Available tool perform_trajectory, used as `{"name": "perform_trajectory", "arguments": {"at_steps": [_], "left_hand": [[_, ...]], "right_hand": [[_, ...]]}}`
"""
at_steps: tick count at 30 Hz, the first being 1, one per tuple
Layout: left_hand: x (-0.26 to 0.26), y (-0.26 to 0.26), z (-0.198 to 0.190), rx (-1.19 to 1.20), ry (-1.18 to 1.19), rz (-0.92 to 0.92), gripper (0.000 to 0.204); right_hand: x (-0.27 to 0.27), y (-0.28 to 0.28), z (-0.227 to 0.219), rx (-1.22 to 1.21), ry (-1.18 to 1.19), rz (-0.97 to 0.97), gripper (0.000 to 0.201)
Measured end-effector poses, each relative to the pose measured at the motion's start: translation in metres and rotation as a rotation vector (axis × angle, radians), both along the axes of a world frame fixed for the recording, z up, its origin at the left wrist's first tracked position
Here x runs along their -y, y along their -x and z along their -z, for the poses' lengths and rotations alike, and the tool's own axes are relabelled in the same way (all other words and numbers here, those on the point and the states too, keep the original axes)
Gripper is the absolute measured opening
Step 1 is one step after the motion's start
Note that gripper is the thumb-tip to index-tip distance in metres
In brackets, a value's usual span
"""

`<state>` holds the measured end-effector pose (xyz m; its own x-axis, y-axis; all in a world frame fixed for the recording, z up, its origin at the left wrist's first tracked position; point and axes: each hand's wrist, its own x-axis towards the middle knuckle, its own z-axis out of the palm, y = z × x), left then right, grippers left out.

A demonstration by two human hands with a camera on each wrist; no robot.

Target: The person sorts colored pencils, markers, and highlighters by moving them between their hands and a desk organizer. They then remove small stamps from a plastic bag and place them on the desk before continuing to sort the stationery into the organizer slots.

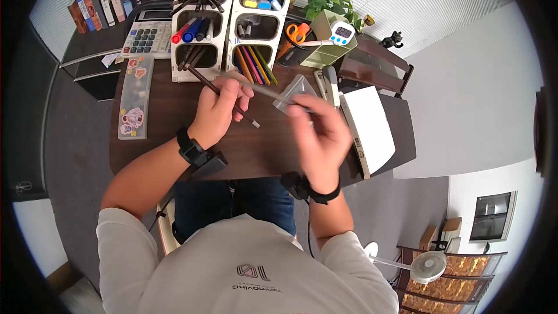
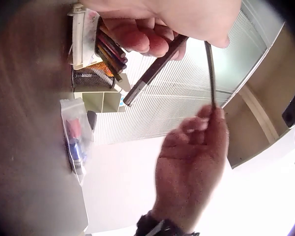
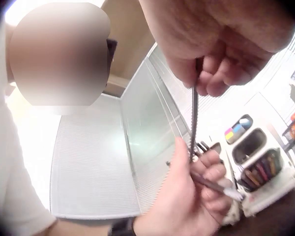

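Note:
My left hand (image 1: pixel 224 102) grips a dark brown pencil (image 1: pixel 204 79) with a pale, silvery end, held slantwise over the desk. My right hand (image 1: pixel 319 136) pinches one end of a slim dark grey stick (image 2: pixel 211 73) between thumb and fingers. The stick's other end reaches the thumb side of the left hand, crossing near the pencil. Motion blurs it in the head view, and its exact kind cannot be told. Just beyond the hands stands a white organizer (image 1: pixel 174 74) holding pens, markers, erasers and coloured pencils.
A clear zip bag (image 1: pixel 297 86) with small items lies beyond the right hand. Right of it are a stapler (image 1: pixel 330 86) and a white box-like object (image 1: pixel 369 128). A translucent pencil case (image 1: pixel 135 99) lies left, below a calculator (image 1: pixel 145 40). Orange scissors (image 1: pixel 297 33) stand behind.

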<state>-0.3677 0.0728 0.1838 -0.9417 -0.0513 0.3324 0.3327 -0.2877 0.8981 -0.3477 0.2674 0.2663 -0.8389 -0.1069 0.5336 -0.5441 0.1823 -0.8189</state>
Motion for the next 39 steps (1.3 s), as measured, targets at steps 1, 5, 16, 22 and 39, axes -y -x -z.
{"name": "perform_trajectory", "arguments": {"at_steps": [1,5,16,22,39], "left_hand": [[0.001,0.001,0.001,-0.020,0.007,0.007,0.058],[0.002,0.000,0.000,0.008,0.005,-0.006,0.056],[0.008,0.001,-0.009,0.044,-0.107,-0.050,0.042],[0.011,0.003,-0.013,0.014,-0.172,-0.075,0.045],[-0.006,-0.002,-0.014,0.076,0.432,0.350,0.026]], "right_hand": [[-0.006,0.002,-0.006,-0.106,0.053,-0.017,0.017],[0.013,0.010,-0.052,-0.440,0.269,-0.087,0.021],[0.106,0.104,-0.037,-0.426,-0.391,-0.116,0.033],[0.067,0.043,-0.020,-0.263,-0.323,-0.123,0.031],[-0.012,-0.015,-0.054,-0.658,0.249,-0.079,0.016]]}}
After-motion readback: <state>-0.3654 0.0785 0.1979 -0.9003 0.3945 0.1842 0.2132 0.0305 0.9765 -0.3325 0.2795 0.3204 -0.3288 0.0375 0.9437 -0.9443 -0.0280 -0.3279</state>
